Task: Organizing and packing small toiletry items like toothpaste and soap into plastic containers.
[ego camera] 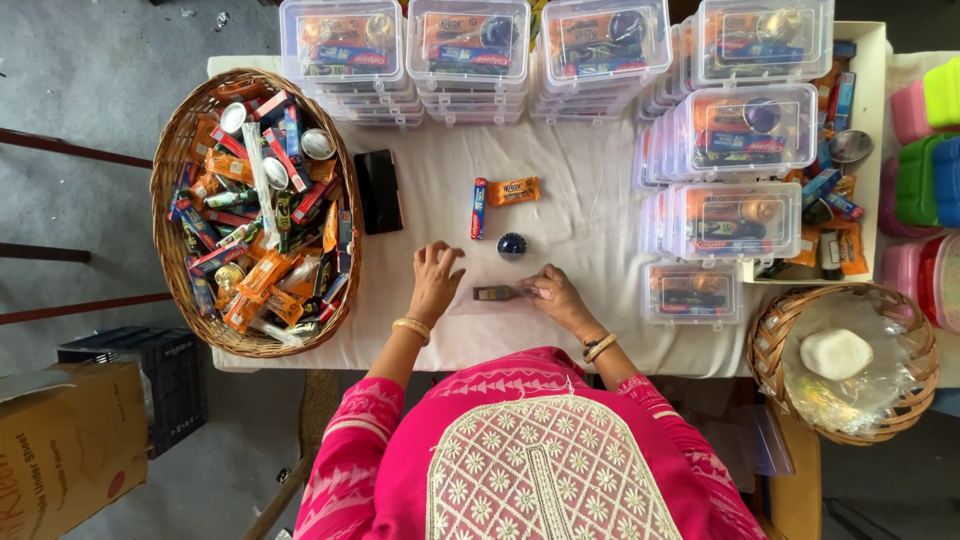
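While on cloth: two hands (495, 285), four items (505, 225).

open cloth (590, 180) mid-table, basket (190, 160) left, stacked clear boxes (470, 50) behind and right

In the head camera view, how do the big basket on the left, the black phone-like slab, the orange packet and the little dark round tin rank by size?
Largest to smallest as they look:
1. Wicker basket
2. Black slab
3. Orange packet
4. Dark round tin
All lie on one table, so nearness hardly skews it.
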